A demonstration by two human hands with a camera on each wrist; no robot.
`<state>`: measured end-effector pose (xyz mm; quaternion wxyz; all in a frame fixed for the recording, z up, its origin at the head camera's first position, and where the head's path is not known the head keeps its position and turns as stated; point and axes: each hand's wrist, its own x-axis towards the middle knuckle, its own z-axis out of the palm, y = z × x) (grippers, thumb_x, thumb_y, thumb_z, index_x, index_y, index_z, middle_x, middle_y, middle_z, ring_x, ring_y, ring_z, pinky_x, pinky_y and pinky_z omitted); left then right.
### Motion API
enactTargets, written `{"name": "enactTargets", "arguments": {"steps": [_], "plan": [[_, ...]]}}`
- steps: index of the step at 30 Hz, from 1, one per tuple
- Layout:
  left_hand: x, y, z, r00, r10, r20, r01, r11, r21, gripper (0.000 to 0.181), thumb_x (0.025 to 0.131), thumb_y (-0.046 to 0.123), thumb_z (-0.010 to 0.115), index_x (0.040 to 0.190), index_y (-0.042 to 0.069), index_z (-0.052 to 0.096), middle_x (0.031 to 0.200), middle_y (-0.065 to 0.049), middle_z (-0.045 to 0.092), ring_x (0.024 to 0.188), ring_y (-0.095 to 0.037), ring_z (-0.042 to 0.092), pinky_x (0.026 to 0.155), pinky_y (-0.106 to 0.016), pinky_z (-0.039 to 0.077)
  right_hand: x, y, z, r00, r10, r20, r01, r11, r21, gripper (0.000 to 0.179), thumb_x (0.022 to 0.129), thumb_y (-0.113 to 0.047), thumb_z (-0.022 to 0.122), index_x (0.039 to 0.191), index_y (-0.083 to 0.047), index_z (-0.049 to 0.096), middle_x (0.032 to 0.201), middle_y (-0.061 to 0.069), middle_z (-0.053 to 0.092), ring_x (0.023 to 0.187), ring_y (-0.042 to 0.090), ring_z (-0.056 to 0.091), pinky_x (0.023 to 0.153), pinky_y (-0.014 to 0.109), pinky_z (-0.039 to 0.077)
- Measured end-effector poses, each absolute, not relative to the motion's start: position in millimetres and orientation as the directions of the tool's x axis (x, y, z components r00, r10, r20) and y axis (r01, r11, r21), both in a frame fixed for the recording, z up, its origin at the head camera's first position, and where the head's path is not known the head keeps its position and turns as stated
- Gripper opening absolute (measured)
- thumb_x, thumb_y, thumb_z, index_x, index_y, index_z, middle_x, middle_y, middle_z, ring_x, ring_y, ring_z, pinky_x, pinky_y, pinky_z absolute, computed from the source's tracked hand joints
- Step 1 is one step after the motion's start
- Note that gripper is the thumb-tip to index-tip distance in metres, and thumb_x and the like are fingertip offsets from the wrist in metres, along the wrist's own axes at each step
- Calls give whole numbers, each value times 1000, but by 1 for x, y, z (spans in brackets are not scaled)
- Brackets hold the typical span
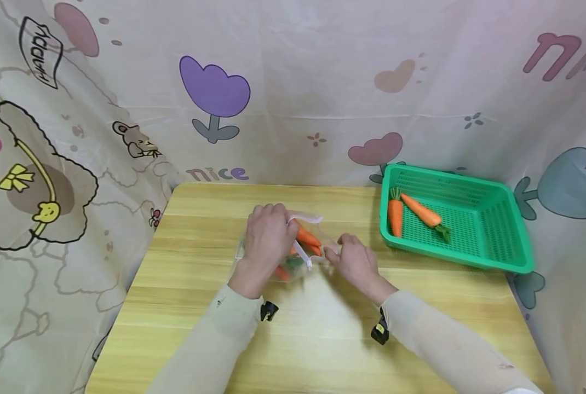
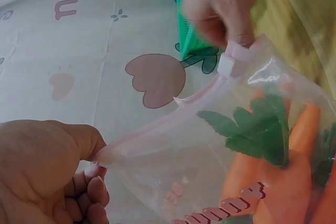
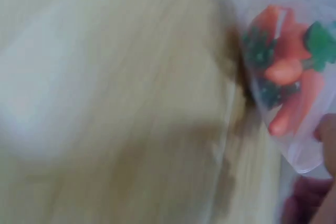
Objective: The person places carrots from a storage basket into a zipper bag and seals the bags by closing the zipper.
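Note:
A clear zip bag (image 2: 157, 177) with a pink zip strip and printed red lettering holds several orange carrots (image 2: 283, 187) with green tops. My left hand (image 1: 269, 232) pinches one end of the strip between thumb and fingers. At the strip's other end, close to the white slider (image 2: 226, 65), my right hand (image 1: 356, 262) pinches the bag's edge. Between the hands the mouth stands partly apart, and carrots (image 1: 306, 236) show in it. In the right wrist view the bag (image 3: 307, 153) is blurred, and only part of the right hand (image 3: 320, 182) shows.
A green plastic basket (image 1: 470, 261) stands at the table's back right. Inside it lie two carrots, one upright along the left wall (image 1: 395, 216) and one slanted (image 1: 421, 210). The wooden table (image 1: 184, 306) meets printed cloth (image 1: 293, 137) behind and at the sides.

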<state>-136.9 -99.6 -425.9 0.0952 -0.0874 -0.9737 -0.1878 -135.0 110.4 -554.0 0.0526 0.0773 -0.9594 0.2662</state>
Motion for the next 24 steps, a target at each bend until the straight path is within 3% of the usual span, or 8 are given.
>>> {"name": "enactTargets", "arguments": {"steps": [3, 7, 11, 14, 18, 24], "plan": [[-135, -101, -428, -966, 123, 225, 196, 921, 336, 15, 94, 20, 67, 83, 10, 64, 77, -3, 59, 83, -30, 55, 82, -42, 47, -133, 104, -548, -990, -129, -60, -53, 727, -685, 24, 100, -30, 65, 90, -9, 67, 72, 1, 60, 59, 13, 50, 54, 28, 40], [-132, -99, -435, -954, 202, 222, 256, 934, 250, 17, 92, 19, 68, 79, 10, 61, 76, -3, 58, 82, -29, 57, 84, -44, 49, -136, 90, -526, -977, -211, 7, -123, 544, -830, 19, 100, -20, 63, 83, -12, 66, 67, -3, 55, 60, 12, 48, 55, 27, 39], [-130, -96, -441, -941, 244, 236, 288, 942, 174, 20, 91, 18, 68, 77, 10, 57, 75, -4, 55, 79, -29, 55, 80, -43, 48, -142, 80, -509, -970, -228, 84, -211, 618, -758, 20, 97, -20, 62, 78, -14, 61, 64, -3, 53, 58, 14, 49, 55, 29, 39], [-131, -94, -441, -940, 233, 250, 276, 949, 153, 17, 91, 18, 68, 81, 8, 59, 77, -4, 57, 80, -28, 54, 80, -42, 48, -145, 81, -507, -988, -144, 49, -140, 737, -661, 20, 94, -22, 63, 76, -15, 58, 64, -1, 54, 59, 16, 51, 55, 31, 38], [-133, -93, -441, -937, 241, 251, 279, 952, 127, 15, 91, 19, 69, 87, 6, 64, 82, -6, 61, 86, -29, 57, 86, -44, 49, -145, 89, -512, -998, -62, 20, -61, 797, -601, 19, 93, -27, 65, 78, -16, 61, 67, 0, 59, 60, 20, 56, 53, 34, 40], [-136, -95, -441, -937, 250, 244, 284, 952, 113, 23, 92, 23, 77, 96, 3, 67, 95, -10, 70, 100, -33, 61, 93, -46, 50, -146, 99, -519, -982, -133, 131, -182, 844, -504, 20, 96, -27, 64, 87, -10, 68, 78, 5, 65, 65, 22, 61, 58, 40, 49]]}}
